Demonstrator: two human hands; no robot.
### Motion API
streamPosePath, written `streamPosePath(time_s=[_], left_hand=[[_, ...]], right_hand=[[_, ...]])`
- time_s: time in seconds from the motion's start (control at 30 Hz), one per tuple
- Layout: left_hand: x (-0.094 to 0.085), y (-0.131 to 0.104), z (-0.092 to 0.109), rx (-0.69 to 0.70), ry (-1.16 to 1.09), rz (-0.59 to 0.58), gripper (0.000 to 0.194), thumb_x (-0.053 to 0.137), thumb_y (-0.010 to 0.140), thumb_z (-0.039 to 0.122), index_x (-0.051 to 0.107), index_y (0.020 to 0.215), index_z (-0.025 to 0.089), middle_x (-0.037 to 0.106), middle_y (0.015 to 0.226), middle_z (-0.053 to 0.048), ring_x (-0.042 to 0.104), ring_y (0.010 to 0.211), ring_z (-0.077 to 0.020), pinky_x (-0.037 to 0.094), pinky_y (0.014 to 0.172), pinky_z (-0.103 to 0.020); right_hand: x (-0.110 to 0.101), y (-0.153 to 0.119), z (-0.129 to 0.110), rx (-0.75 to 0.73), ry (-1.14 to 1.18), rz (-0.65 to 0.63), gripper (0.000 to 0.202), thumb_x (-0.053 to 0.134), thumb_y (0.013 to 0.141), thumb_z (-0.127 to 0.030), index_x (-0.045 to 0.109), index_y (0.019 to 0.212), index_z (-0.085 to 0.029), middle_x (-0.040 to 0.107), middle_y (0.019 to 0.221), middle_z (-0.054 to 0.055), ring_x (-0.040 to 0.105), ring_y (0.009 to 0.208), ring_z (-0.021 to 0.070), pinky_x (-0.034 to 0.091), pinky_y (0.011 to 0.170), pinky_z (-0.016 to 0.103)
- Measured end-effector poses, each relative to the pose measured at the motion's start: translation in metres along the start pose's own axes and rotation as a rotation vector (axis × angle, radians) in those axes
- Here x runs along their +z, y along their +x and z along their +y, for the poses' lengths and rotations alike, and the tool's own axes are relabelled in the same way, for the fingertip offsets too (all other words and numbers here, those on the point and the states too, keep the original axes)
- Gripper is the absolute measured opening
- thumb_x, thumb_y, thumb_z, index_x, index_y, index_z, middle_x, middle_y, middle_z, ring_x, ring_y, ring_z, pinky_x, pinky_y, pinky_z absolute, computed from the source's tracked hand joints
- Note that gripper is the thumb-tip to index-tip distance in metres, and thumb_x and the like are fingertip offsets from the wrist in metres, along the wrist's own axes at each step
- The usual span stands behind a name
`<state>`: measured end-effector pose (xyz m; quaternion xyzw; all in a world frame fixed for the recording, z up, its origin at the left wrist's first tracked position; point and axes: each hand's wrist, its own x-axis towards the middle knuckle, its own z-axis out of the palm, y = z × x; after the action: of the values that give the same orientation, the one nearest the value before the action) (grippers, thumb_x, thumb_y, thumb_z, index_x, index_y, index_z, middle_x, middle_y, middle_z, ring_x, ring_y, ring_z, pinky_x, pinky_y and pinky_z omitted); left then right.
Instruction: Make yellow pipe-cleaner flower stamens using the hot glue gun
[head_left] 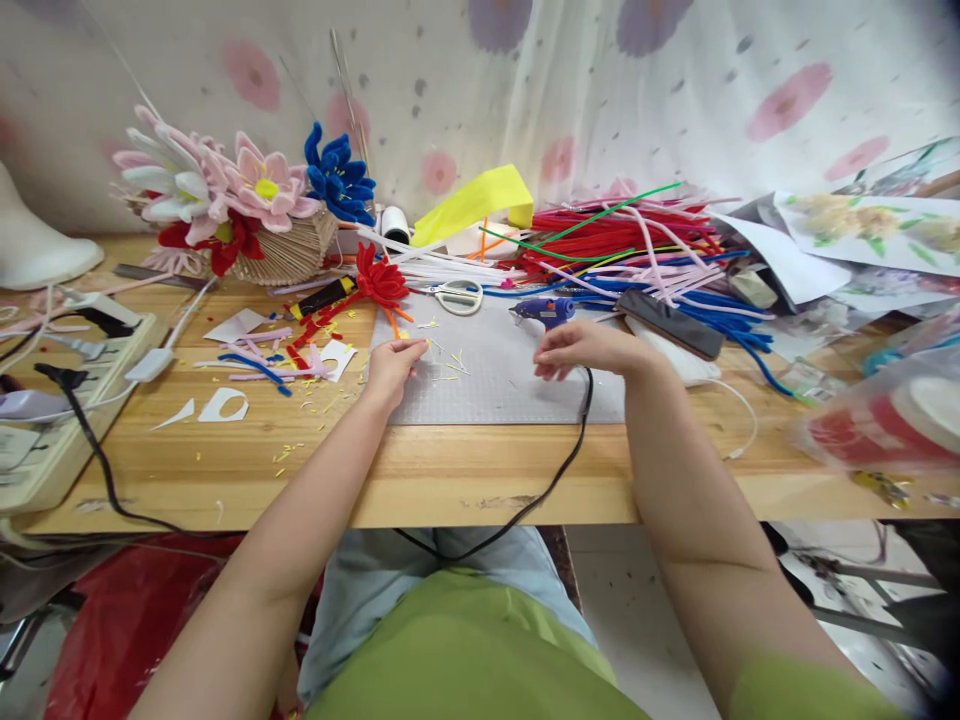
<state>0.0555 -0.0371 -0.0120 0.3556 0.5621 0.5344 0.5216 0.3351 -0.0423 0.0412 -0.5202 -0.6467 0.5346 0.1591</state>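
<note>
- The left hand (401, 365) is in the middle of the frame. Its fingers pinch the orange stem of the red flower (381, 280).
- The red flower is just above that hand.
- The right hand (559, 352) is right of the middle, partly open with bent fingers. It is by the blue glue gun (545, 311); I can't tell if they touch.
- White scissors (459, 296) are on the gray mat (495, 392), between the flower and the glue gun.

Lime-green top (465, 650), pale blue jeans (360, 590)
</note>
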Motion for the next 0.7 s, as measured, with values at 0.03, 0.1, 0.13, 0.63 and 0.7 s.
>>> streamPosePath(time_s=[0.03, 0.1, 0.13, 0.63, 0.7], left_hand=[[0.0, 0.0, 0.0, 0.0, 0.003, -0.002, 0.018, 0.073, 0.048, 0.021, 0.065, 0.061, 0.012, 0.055, 0.057, 0.0, 0.043, 0.05, -0.0058, 0.024, 0.038, -0.017], [0.0, 0.001, -0.001, -0.001, 0.023, -0.005, 0.019, 0.073, 0.048, 0.022, 0.066, 0.062, 0.011, 0.056, 0.058, -0.001, 0.044, 0.051, -0.0062, 0.027, 0.038, -0.017], [0.0, 0.001, -0.002, 0.0, 0.034, -0.007, 0.02, 0.073, 0.048, 0.023, 0.066, 0.062, 0.011, 0.057, 0.059, -0.001, 0.045, 0.052, -0.0064, 0.029, 0.039, -0.017], [0.0, 0.005, -0.004, -0.052, 0.086, -0.003, 0.016, 0.072, 0.05, 0.018, 0.063, 0.061, 0.009, 0.057, 0.059, -0.002, 0.048, 0.051, -0.0079, 0.039, 0.04, -0.02], [0.0, 0.005, -0.004, -0.046, 0.086, -0.007, 0.016, 0.072, 0.05, 0.017, 0.063, 0.06, 0.01, 0.057, 0.06, -0.003, 0.048, 0.051, -0.0075, 0.04, 0.04, -0.019]], right_hand=[[-0.008, -0.007, 0.005, 0.064, -0.049, 0.012, 0.03, 0.071, 0.064, -0.045, 0.064, 0.068, -0.016, 0.067, 0.07, 0.01, 0.06, 0.058, 0.0153, 0.049, 0.054, 0.03], [-0.022, -0.015, 0.013, 0.17, -0.19, 0.122, 0.039, 0.065, 0.067, -0.054, 0.063, 0.067, -0.016, 0.065, 0.068, 0.01, 0.058, 0.056, 0.0143, 0.047, 0.053, 0.031], [-0.027, -0.015, 0.017, 0.204, -0.288, 0.207, 0.041, 0.064, 0.068, -0.057, 0.062, 0.067, -0.016, 0.064, 0.067, 0.01, 0.056, 0.055, 0.0136, 0.045, 0.053, 0.031], [0.025, 0.043, 0.02, -0.163, 0.184, 0.721, 0.038, 0.064, 0.066, -0.053, 0.061, 0.082, -0.018, 0.066, 0.085, 0.007, 0.061, 0.073, 0.0172, 0.047, 0.058, 0.028], [0.039, 0.04, 0.012, -0.258, 0.281, 0.574, 0.038, 0.063, 0.067, -0.055, 0.06, 0.079, -0.018, 0.064, 0.078, 0.005, 0.058, 0.062, 0.0133, 0.043, 0.049, 0.025]])
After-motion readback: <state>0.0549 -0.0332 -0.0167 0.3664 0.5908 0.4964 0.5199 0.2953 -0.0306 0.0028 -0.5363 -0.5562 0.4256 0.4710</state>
